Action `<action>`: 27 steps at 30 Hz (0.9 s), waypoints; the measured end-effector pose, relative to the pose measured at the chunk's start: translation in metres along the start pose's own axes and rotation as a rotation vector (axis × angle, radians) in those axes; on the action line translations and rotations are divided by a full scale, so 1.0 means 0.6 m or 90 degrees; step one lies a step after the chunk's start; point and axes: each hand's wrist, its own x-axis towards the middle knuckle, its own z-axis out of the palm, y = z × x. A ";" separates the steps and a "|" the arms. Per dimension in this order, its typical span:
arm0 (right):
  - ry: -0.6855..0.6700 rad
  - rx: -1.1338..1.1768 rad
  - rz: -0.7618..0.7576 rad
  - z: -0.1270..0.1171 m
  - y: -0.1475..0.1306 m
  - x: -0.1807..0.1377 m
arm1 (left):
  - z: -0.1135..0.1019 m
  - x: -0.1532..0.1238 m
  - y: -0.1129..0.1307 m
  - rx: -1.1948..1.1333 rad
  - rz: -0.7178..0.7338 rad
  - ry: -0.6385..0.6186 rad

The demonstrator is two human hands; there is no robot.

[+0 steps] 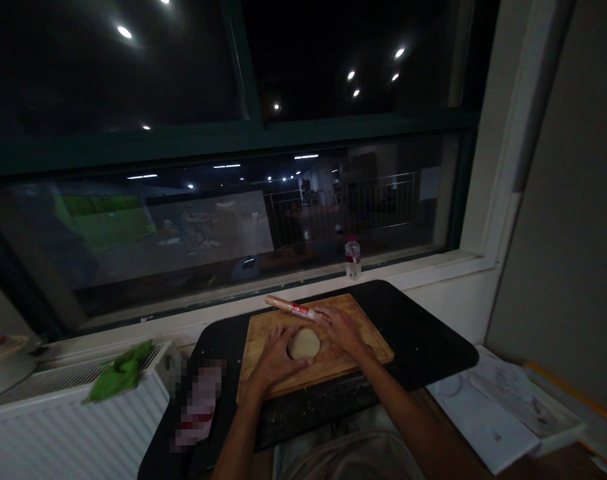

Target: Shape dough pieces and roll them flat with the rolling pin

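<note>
A pale round of dough (305,344) lies flat on a wooden cutting board (368,333). My left hand (275,353) rests at its left side, thumb and fingers spread in a curve around the edge. Behind the dough, a wooden rolling pin (279,303) with a red and white printed wrapper lies slantwise across the board. My right hand (341,328) is closed over the pin's right end, its fingertips partly hiding that end.
The board sits on a black table (423,333) with small crumbs. A blurred-out packet (199,407) lies left. On the windowsill stands a clear bottle (353,259). A green cloth (121,373) hangs over the radiator (83,427); a white box (503,407) is at lower right.
</note>
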 end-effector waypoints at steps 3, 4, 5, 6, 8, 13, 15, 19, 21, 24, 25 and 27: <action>-0.006 0.007 0.002 0.000 0.000 0.000 | 0.001 -0.002 -0.003 -0.043 0.003 0.020; -0.007 0.009 0.001 0.000 0.001 -0.001 | 0.000 -0.002 -0.004 -0.055 0.002 0.025; -0.005 0.010 -0.001 0.001 0.003 -0.001 | 0.000 -0.002 -0.003 -0.062 0.002 0.027; -0.003 0.010 -0.003 0.002 0.005 -0.001 | 0.000 -0.002 -0.002 -0.064 -0.001 0.026; 0.002 0.013 -0.005 0.004 0.008 -0.002 | 0.000 -0.001 0.000 -0.049 -0.007 0.023; -0.001 0.020 -0.003 0.006 0.012 -0.003 | 0.004 0.004 0.002 -0.043 -0.013 0.047; -0.007 0.014 -0.005 0.005 0.012 -0.003 | 0.006 0.004 -0.001 -0.055 -0.018 0.056; -0.004 0.005 -0.012 0.004 0.012 -0.004 | 0.009 0.005 -0.009 -0.071 -0.024 0.057; -0.001 0.005 -0.017 0.004 0.011 -0.005 | 0.010 0.005 -0.011 -0.074 -0.019 0.065; -0.005 0.007 -0.017 0.004 0.010 -0.006 | 0.012 0.005 -0.013 -0.075 -0.015 0.075; -0.008 0.006 -0.016 0.004 0.009 -0.006 | 0.012 0.005 -0.013 -0.078 -0.015 0.075; -0.015 0.001 -0.015 0.004 0.008 -0.005 | 0.011 0.004 -0.011 -0.084 -0.017 0.075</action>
